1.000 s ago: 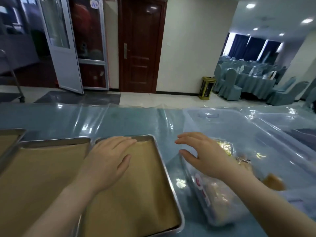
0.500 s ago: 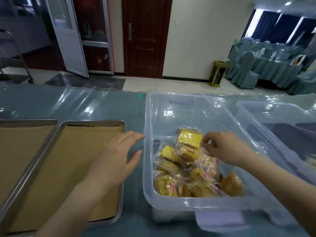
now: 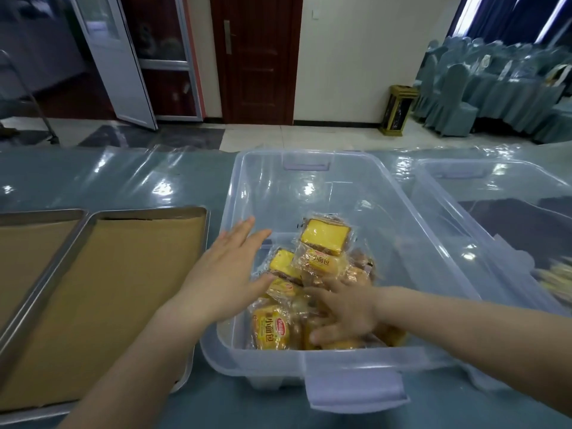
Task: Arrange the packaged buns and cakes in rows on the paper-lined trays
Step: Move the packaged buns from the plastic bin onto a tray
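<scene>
A long table (image 3: 93,181) covered in a blue cloth under shiny clear plastic sheeting fills the lower half of the view. Beyond it is a tiled floor, a cream wall, a dark red wooden door (image 3: 257,57) and a glass door (image 3: 114,57) standing open to the left. At far right, banquet chairs in blue-grey covers (image 3: 458,88) crowd around dressed tables, with a small gold-trimmed bin (image 3: 397,109) against the wall near them.

On the table, centre, sits a large clear plastic storage bin (image 3: 309,187) with a lilac latch on its near edge. A second clear bin (image 3: 495,187) stands just beside it to the right; its contents are blurred. To the left lie two metal baking trays, each lined with brown paper. The nearer tray (image 3: 108,289) sits just beside the central bin, and the farther tray (image 3: 31,243) touches its left rim. Both are bare of food.

The packaged buns and cakes (image 3: 309,274) are heaped in the near half of the central bin: yellow cake slices (image 3: 325,236) in clear wrappers on top, and round buns in yellow printed wrappers (image 3: 270,332) below.

The left hand (image 3: 226,274) is spread flat with fingers straight, hovering over the bin's left wall, gripping nothing; its forearm crosses the corner of the nearer tray. The right hand (image 3: 343,311) reaches into the heap from the right, fingers splayed and pressed down onto the packets, covering several of them. Whether it has hold of any packet cannot be told.
</scene>
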Demonstrator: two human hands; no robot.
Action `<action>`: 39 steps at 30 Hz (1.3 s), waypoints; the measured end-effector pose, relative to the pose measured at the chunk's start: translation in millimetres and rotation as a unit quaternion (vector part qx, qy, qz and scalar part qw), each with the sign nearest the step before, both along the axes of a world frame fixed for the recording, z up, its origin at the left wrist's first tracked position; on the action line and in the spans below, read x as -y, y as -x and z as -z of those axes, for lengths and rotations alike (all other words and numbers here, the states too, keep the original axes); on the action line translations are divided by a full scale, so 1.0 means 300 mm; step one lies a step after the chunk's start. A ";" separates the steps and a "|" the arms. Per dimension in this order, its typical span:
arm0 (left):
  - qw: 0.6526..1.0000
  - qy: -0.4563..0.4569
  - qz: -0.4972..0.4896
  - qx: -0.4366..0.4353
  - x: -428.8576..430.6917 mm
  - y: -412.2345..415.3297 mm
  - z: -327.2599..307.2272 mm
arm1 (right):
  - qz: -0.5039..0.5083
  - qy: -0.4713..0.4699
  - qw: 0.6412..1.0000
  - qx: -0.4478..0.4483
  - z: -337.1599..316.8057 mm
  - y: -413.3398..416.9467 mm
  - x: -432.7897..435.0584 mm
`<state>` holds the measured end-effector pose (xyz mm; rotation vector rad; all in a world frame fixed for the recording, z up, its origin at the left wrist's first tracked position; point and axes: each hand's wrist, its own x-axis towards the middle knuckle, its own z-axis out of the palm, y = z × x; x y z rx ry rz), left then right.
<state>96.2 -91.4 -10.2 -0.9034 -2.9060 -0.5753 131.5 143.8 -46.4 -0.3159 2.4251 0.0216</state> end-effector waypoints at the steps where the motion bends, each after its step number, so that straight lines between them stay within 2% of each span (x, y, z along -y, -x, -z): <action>1: 1.000 0.009 0.003 -0.006 -0.002 -0.001 0.000 | -0.020 -0.020 1.000 0.011 0.022 0.004 -0.002; 4: 1.000 0.017 0.005 -0.010 -0.003 0.000 0.000 | -0.074 -0.071 0.995 0.013 0.062 0.012 -0.023; 8: 1.000 0.020 0.009 -0.012 -0.004 0.003 -0.001 | -0.159 -0.129 0.978 -0.039 0.080 0.029 -0.026; 14: 1.000 0.027 0.008 -0.012 -0.006 0.002 -0.003 | -0.224 -0.097 0.968 -0.052 0.113 0.042 -0.035; 19: 0.999 0.048 0.007 -0.008 -0.006 -0.002 -0.007 | -0.254 -0.062 0.957 -0.123 0.133 0.025 -0.005; 25: 0.997 0.079 0.003 -0.011 -0.008 -0.005 -0.012 | -0.227 -0.054 0.968 -0.094 0.083 0.049 0.021; 31: 0.964 0.261 -0.038 -0.039 -0.077 -0.004 -0.022 | -0.180 -0.098 0.972 -0.113 0.007 0.097 -0.019; 33: 0.952 0.304 -0.011 -0.030 -0.159 0.013 -0.022 | -0.161 -0.092 0.977 -0.103 0.006 0.101 -0.020; 36: 0.922 0.376 0.084 0.026 -0.279 0.046 0.008 | -0.153 -0.096 0.977 -0.112 0.008 0.107 -0.024; 39: 0.874 0.456 0.103 0.135 -0.340 0.060 0.082 | -0.146 -0.129 0.972 -0.134 0.017 0.119 -0.039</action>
